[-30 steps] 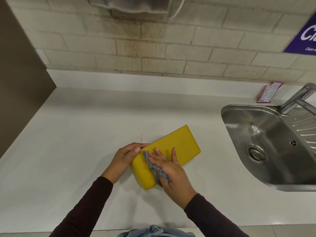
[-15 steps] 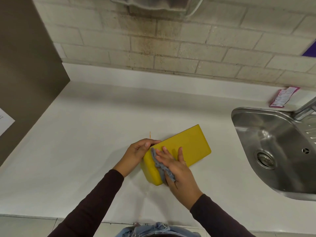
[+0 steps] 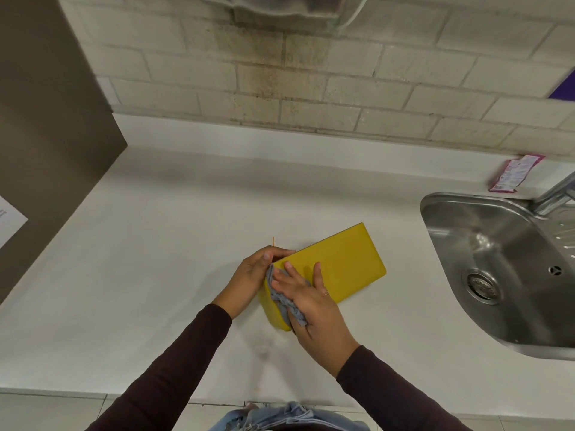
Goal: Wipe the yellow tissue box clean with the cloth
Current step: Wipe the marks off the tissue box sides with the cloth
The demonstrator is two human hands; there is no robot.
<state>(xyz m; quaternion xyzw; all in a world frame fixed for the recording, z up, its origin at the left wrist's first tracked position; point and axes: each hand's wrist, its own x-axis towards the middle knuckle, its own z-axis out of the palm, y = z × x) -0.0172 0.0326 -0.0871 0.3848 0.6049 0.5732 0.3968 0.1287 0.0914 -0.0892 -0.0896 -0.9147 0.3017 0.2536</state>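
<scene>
Centrally, just below mid-frame, the yellow tissue box [image 3: 339,262] lies flat on the white bench [image 3: 155,275], its long axis running from lower left to upper right. My right hand [image 3: 311,309] rests on its near end, fingers spread and flat, pressing the grey cloth [image 3: 284,301] against the box's top face and lower-left edge; the cloth is bunched under my palm and shows along the thumb side. My left hand [image 3: 253,275] is curled against the box's left corner, fingers bent over the edge and touching the cloth, bracing the box. Both sleeves are dark. A thin orange sliver [image 3: 273,241] lies on the bench just above my left hand. To the right of the frame sits a steel sink [image 3: 497,250], well apart from the box, with a tap [image 3: 557,189] at its upper right. A pink sachet [image 3: 513,174] lies beside the wall above the sink.
</scene>
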